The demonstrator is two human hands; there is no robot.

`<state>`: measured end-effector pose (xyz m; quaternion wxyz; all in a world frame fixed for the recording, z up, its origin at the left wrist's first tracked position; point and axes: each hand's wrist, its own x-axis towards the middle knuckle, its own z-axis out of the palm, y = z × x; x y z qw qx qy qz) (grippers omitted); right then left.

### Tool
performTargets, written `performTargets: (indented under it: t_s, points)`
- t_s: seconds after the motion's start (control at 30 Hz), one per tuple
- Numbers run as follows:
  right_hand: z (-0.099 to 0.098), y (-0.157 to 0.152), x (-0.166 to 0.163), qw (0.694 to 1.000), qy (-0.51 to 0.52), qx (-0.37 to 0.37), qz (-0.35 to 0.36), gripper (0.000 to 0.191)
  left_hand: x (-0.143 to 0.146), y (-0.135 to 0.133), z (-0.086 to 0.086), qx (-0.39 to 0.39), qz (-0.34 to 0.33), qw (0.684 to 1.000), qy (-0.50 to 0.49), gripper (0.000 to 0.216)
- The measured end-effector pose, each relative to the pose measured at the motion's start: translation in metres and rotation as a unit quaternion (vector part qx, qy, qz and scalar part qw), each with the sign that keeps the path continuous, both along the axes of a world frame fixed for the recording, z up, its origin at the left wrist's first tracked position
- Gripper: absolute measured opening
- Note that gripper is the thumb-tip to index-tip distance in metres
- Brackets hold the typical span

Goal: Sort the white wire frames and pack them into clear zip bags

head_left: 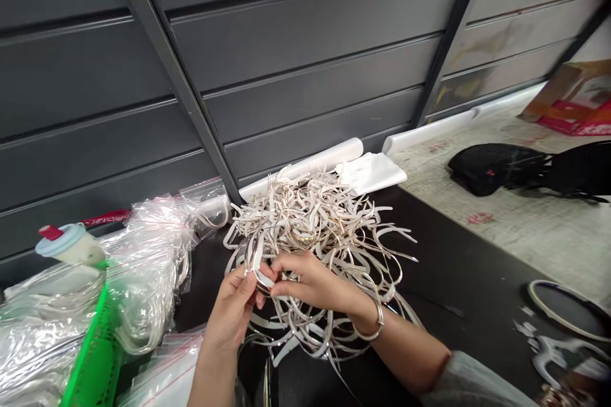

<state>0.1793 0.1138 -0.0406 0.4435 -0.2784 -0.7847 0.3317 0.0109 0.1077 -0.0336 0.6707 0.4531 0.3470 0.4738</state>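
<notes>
A tangled heap of thin white strips and metal bangles (pixel 317 222) lies on a black tabletop (pixel 458 267). Both hands meet at its near edge. My left hand (pixel 236 311) pinches a round bangle (pixel 261 278) between thumb and fingers. My right hand (pixel 310 283) has its fingers curled on the same bangle and the white strip around it. A metal bangle (pixel 377 324) sits on my right wrist. More strips spread under my right forearm.
Clear plastic bags (pixel 143 254) pile at the left beside a green basket (pixel 95 356) and a capped bottle (pixel 71 245). Zip bags (pixel 162 375) lie near the front. A dark slatted wall stands behind. A round dish (pixel 568 308) sits right, black items (pixel 496 168) farther back.
</notes>
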Motion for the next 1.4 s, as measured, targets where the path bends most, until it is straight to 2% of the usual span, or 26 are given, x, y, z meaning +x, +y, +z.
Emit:
performTargets:
  t_s: [0.1,0.17,0.23,0.3,0.37,0.53,0.67,0.8,0.87,0.97,1.1,1.3,1.4]
  points:
    - [-0.003,0.012,0.015,0.998,-0.043,0.003,-0.041,0.01,0.001,0.001,0.003,-0.01,0.039,0.999,-0.028,0.026]
    - [-0.009,0.025,0.03,0.987,-0.089,-0.025,-0.135,0.016,0.001,0.002,0.004,-0.014,0.06,0.997,-0.053,0.024]
    - [-0.019,0.04,0.045,0.952,-0.16,-0.049,-0.257,0.019,0.0,0.003,0.004,-0.014,0.066,0.995,-0.071,0.021]
    - [-0.03,0.053,0.056,0.913,-0.221,-0.057,-0.339,0.019,-0.001,0.004,0.003,-0.011,0.063,0.995,-0.079,0.02]
    - [-0.04,0.062,0.061,0.897,-0.245,-0.057,-0.364,0.02,-0.001,0.004,0.002,-0.012,0.061,0.995,-0.082,0.02]
    - [-0.045,0.067,0.058,0.9,-0.223,-0.027,-0.374,0.02,-0.002,0.006,-0.002,-0.027,0.078,0.994,-0.075,0.022]
    - [-0.03,0.057,0.053,0.919,-0.173,0.045,-0.351,0.023,-0.003,0.008,-0.004,-0.034,0.096,0.993,-0.058,0.021]
    - [-0.013,0.037,0.042,0.949,-0.086,0.177,-0.245,0.02,0.0,0.009,-0.003,-0.014,0.104,0.994,-0.029,0.024]
    - [-0.007,0.026,0.035,0.957,-0.068,0.199,-0.198,0.016,0.002,0.009,-0.002,-0.012,0.096,0.995,-0.027,0.025]
    - [-0.004,0.015,0.026,0.967,-0.065,0.197,-0.149,0.01,0.004,0.007,0.0,-0.02,0.077,0.996,-0.042,0.024]
    - [-0.003,0.01,0.019,0.974,-0.085,0.193,-0.082,0.012,0.004,0.006,0.001,-0.035,0.07,0.995,-0.068,0.025]
    - [-0.003,0.012,0.015,0.978,-0.129,0.163,-0.035,0.015,0.002,0.007,0.003,-0.052,0.059,0.992,-0.096,0.03]
    - [-0.006,0.014,0.015,0.98,-0.133,0.141,-0.04,0.014,0.002,0.008,0.001,-0.056,0.065,0.991,-0.107,0.034]
